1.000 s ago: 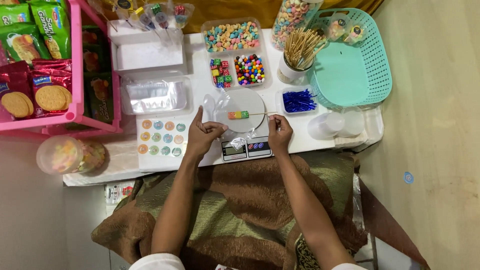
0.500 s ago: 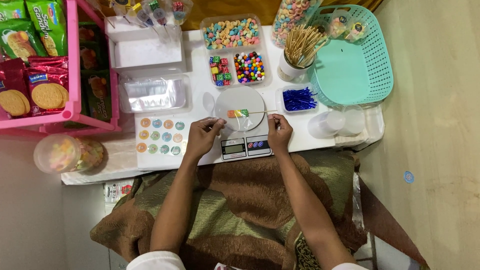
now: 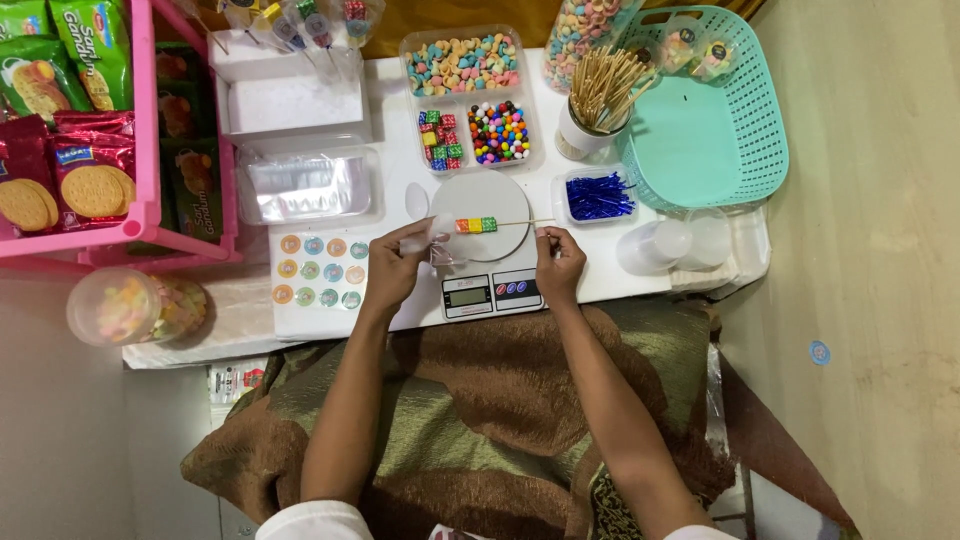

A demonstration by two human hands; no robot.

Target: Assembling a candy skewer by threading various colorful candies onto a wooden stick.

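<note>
A thin wooden skewer [image 3: 515, 222] threaded with three coloured candy cubes [image 3: 476, 225] lies level above the round white pan of a kitchen scale [image 3: 490, 290]. My right hand [image 3: 558, 264] pinches the skewer's bare right end. My left hand [image 3: 398, 265] holds a small clear plastic bag [image 3: 437, 248] at the skewer's left end, bunched around the tip by the candies. Both hands hover over the scale at the front of the white table [image 3: 400, 130].
Behind the scale stand trays of coloured candies [image 3: 462, 62], cube candies [image 3: 438, 140] and round beads [image 3: 498, 132], a cup of skewers [image 3: 590, 110], blue twist ties [image 3: 598, 196] and a teal basket [image 3: 700, 140]. A sticker sheet [image 3: 320, 272], clear bags [image 3: 310, 185], pink snack rack [image 3: 100, 130] and candy jar [image 3: 130, 305] sit left.
The clear bag, earlier raised open over the scale pan, has come down and is now bunched at the skewer's left end. The skewer has turned level between both hands.
</note>
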